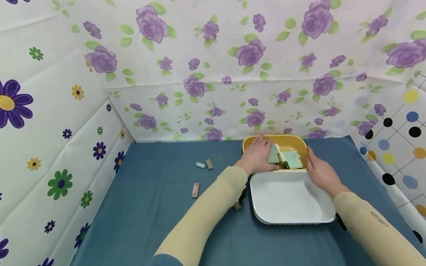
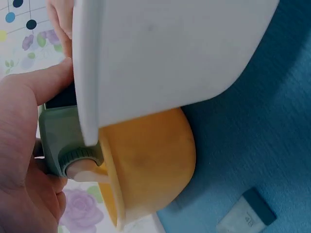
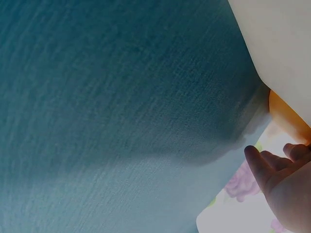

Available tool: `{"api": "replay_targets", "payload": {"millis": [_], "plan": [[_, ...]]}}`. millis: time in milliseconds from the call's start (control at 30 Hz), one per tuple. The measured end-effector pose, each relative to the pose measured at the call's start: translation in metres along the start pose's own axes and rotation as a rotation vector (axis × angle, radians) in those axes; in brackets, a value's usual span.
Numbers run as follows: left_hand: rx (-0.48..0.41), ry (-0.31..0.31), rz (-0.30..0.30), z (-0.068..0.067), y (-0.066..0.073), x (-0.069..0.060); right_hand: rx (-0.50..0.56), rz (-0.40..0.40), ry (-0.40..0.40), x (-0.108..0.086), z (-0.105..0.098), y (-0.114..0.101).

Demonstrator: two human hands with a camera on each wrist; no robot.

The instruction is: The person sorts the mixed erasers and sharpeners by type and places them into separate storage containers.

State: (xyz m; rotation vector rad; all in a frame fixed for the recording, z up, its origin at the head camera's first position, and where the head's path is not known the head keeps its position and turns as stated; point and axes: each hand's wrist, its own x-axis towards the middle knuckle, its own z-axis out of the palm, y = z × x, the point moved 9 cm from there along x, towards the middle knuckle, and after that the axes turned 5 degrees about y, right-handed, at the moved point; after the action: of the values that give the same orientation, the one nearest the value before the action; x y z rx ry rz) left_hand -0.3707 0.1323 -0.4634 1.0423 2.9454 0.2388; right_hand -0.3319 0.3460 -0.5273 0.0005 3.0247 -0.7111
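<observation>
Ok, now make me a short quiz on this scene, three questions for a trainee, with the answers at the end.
1. Multiple choice: in the head view, what colour is the bin just beyond the white bin?
A. Green
B. Yellow
C. Pink

2. Short answer: in the head view, which hand is nearer the pink block?

3. True or false: the pink block lies inside the white bin.

Key:
1. B, the yellow bin.
2. The left hand.
3. False; it lies on the blue cloth.
</observation>
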Motion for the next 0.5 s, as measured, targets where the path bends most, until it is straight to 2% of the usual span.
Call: {"api": "replay_targets", "payload": {"millis": [67, 333, 500], "plan": [[-0.014, 0.002, 0.002, 0.002, 0.001, 0.001, 0.006, -0.001, 0.003, 0.000, -0.002, -0.001], [-0.060, -0.035, -0.079, 0.021, -0.014, 0.003, 0.015, -0.004, 0.002, -0.002, -0.001, -0.003], [-0.068, -0.064, -0.091, 0.028, -0.016, 0.002, 0.006, -0.009, 0.016, -0.004, -0.003, -0.002]]}}
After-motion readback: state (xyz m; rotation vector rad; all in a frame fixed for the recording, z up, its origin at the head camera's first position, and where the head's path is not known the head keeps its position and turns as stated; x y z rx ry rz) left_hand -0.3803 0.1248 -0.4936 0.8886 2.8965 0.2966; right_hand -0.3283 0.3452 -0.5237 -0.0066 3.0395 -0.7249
